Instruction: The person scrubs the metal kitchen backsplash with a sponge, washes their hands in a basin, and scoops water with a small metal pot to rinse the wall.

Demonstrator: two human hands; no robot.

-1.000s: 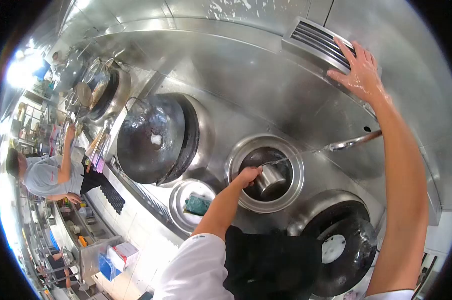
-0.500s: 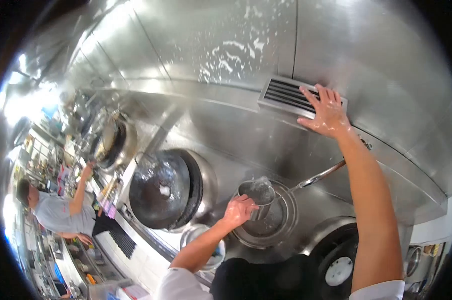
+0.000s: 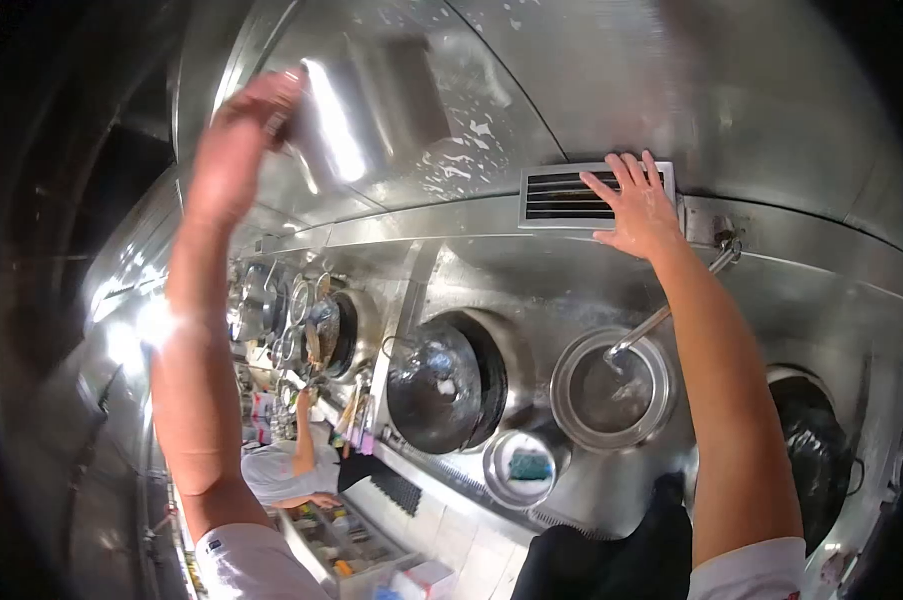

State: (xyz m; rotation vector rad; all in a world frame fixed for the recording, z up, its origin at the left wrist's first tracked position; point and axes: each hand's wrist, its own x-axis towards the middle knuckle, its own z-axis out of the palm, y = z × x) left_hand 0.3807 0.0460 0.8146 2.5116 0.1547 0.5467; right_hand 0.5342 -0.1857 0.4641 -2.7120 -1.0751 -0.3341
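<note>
My left hand (image 3: 242,135) is raised high at the upper left, its fingers closed on a cylindrical stainless steel container (image 3: 377,115). The container is tipped in front of the steel wall panel and smeared by motion, so its contents are hidden. Streaks of white suds (image 3: 467,155) mark the panel just beyond it. Spread fingers of my right hand (image 3: 640,205) lie flat on a slotted vent grille (image 3: 567,195) in the wall. Below, a round metal basin (image 3: 564,400) sits under a swivel tap (image 3: 662,325).
A dark wok (image 3: 437,385) rests on a burner left of the basin. In front, a metal pot (image 3: 497,480) holds a green scouring pad (image 3: 530,464). Another wok (image 3: 812,460) is at the right. A co-worker (image 3: 287,470) stands at another wok station, far left.
My left hand has lifted the container from the basin up to the wall panel at the upper left. My right hand stays on the grille. The view has shifted.
</note>
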